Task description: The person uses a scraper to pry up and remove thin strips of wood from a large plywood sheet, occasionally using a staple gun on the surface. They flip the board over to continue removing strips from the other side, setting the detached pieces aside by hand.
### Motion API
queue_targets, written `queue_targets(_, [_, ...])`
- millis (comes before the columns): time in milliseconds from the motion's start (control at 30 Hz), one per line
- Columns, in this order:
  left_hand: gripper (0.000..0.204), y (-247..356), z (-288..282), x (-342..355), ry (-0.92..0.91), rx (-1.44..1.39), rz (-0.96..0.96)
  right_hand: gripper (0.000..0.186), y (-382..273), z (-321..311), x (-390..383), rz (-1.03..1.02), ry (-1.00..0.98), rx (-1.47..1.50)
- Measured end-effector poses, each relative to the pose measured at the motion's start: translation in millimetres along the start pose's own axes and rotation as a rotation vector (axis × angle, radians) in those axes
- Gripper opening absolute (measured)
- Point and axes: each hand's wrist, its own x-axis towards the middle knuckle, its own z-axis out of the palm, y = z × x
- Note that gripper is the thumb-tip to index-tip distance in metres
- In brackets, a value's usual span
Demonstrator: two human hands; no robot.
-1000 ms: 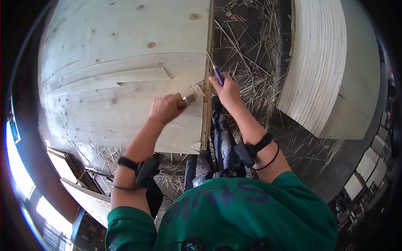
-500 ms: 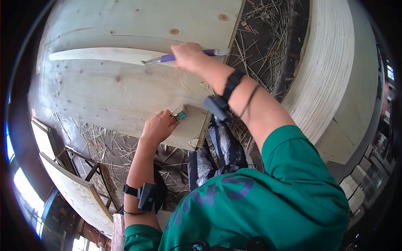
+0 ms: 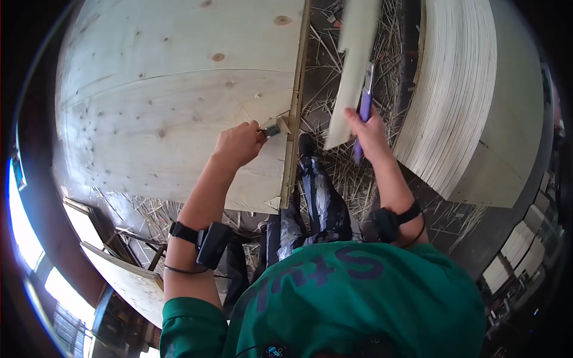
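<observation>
A pale plywood sheet (image 3: 173,95) with knots and a few torn bits lies on a stack at upper left. My left hand (image 3: 241,141) is closed on a small metal tool with a green part (image 3: 271,130), over the sheet near its right edge. My right hand (image 3: 367,130) is out past that edge, closed on a purple-handled bladed tool (image 3: 365,104) and a long veneer strip (image 3: 340,116), which hangs over the littered floor, its far end blurred.
A tall curved stack of sheets (image 3: 453,89) stands at the right. Wood splinters (image 3: 322,59) cover the floor between the stacks and round my legs (image 3: 316,197). Panels (image 3: 113,262) lean at lower left, smaller stacked pieces (image 3: 513,256) lie at lower right.
My right hand swept left over the sheet, then moved right past its edge with the long strip that lay on the sheet. My left hand dipped lower, then came back up.
</observation>
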Motion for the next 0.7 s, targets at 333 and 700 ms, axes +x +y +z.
queue_targets(333, [0.033, 23, -17, 20, -0.151, 0.055, 0.022, 0.03, -24, 57, -47, -0.179, 0.253, 0.028])
queue_targets(700, [0.033, -6, -14, 24, -0.171, 0.03, 0.077, 0.028, 4, 127, -49, 0.091, 0.624, 0.6])
